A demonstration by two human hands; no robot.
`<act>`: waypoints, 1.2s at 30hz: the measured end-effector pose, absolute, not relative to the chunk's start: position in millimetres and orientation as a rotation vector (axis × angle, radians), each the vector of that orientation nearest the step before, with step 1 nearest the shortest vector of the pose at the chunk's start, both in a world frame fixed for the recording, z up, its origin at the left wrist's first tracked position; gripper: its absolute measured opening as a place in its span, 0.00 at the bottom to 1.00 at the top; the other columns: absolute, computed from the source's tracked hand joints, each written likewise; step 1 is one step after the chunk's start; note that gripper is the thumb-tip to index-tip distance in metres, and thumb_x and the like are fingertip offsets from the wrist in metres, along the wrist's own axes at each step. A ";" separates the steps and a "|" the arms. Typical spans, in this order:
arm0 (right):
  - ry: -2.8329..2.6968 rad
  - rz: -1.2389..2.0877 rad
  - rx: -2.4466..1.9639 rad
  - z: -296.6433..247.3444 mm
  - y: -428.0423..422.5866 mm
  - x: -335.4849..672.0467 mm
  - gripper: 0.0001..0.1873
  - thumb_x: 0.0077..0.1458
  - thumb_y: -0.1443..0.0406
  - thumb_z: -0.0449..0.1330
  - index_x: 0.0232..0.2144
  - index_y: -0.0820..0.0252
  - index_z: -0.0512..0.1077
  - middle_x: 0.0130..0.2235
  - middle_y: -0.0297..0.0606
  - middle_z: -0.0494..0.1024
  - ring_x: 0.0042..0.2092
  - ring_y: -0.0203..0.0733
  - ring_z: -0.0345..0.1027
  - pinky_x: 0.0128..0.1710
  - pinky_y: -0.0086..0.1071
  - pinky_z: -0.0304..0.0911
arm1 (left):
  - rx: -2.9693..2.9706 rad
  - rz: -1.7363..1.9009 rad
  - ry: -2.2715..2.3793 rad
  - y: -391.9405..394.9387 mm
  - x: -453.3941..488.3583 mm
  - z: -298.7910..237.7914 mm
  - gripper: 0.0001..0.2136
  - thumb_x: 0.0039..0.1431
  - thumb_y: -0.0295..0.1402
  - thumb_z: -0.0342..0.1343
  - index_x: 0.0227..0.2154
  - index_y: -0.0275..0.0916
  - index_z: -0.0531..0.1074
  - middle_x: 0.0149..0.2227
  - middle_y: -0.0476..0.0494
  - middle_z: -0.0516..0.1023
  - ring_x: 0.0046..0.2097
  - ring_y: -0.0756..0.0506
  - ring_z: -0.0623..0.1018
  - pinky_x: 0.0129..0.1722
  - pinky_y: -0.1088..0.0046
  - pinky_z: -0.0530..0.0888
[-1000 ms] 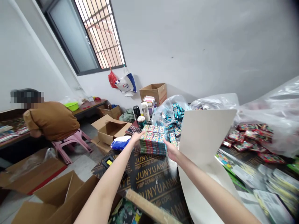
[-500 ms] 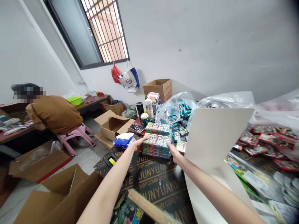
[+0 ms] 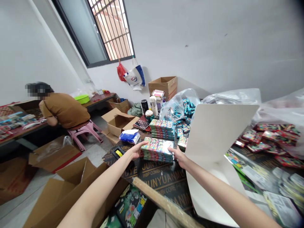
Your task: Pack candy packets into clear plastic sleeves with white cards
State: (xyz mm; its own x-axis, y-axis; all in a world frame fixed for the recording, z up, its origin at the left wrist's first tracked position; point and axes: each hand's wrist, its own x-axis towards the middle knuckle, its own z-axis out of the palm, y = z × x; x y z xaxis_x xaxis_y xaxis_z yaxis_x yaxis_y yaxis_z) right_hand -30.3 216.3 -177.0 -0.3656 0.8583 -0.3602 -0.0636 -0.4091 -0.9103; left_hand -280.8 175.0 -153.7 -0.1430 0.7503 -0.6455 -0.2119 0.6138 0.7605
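Between my two hands is a block of small colourful packs, stacked in layers and pressed from both ends. My left hand grips its left end, the thumb on top. At the right end my right hand closes on it, thumb along the top edge. Whether the block touches the black board below, I cannot tell. A second stack of packs stands just behind it. To the right, a smaller stack of packs is partly hidden by a bent white sheet.
A blue tissue pack and a black-and-yellow tool lie left. Open cartons stand beyond. Teal packs spill from a clear bag; red packs lie right. A wooden strip crosses the front. Another person sits left.
The held block has come towards me, away from the rear stack, so a gap now shows between them. Both hands moved with it. The view has shifted slightly.
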 end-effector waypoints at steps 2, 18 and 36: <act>-1.119 1.849 -1.219 -176.0 216.2 -29.1 0.41 0.39 0.59 0.64 0.55 0.61 0.54 0.44 0.45 0.73 0.40 0.48 0.69 0.39 0.38 0.64 | 0.457 0.879 1.483 169.3 -281.1 -152.7 0.19 0.38 0.45 0.59 0.31 0.36 0.70 0.30 0.43 0.78 0.36 0.43 0.76 0.36 0.71 0.71; -2.280 0.824 -1.067 -137.4 214.1 -31.7 0.69 0.18 0.62 0.71 0.61 0.47 0.38 0.63 0.47 0.38 0.62 0.61 0.31 0.56 0.55 0.28 | 0.697 1.213 1.217 117.4 -268.2 -151.3 0.32 0.36 0.29 0.61 0.50 0.38 0.61 0.46 0.41 0.74 0.46 0.40 0.74 0.46 0.67 0.70; -2.859 0.485 -0.810 -148.1 200.9 -37.5 0.64 0.22 0.42 0.65 0.60 0.48 0.44 0.59 0.51 0.51 0.55 0.65 0.46 0.52 0.50 0.36 | 1.507 0.889 1.420 103.0 -250.1 -191.5 0.65 0.24 0.34 0.69 0.60 0.39 0.24 0.63 0.35 0.42 0.63 0.36 0.35 0.59 0.54 0.35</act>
